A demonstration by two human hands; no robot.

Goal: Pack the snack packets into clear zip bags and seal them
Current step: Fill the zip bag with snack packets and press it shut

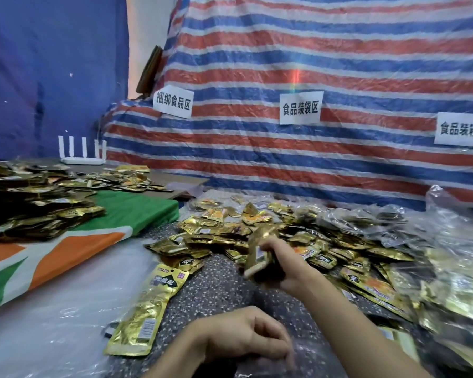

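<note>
**A:** Largest first?

**B:** Striped tarp (311,50) across the back, well beyond both sets of fingers. Three paper signs (301,107) stuck on it.

**A:** Left side?

**B:** Green, orange and white cloth (137,211), far left of the fingers, with a dark-gold heap (25,208) on it. White router (81,159) behind that, antennas up.

**A:** The task's things?

**B:** Loose pile (216,227) of gold packets just beyond the right fingers (279,245), spreading to their right. Clear bags (448,282) already holding packets lie further right, crumpled. Speckled cloth (216,285) lies between and below the hands.

**A:** Anything lying singly?

**B:** Long packet (148,309) flat, left of the left fingers (276,347), apart from them.

**A:** Hands?

**B:** Right hand (287,271) is raised over the near edge of the pile. Its fingers grip one packet (258,255), which is blurred and tilted. Left hand (241,336) is low and nearest the camera, knuckles up, fingers curled down. Clear film shows under the tips, too blurred to tell whether they pinch it.
</note>
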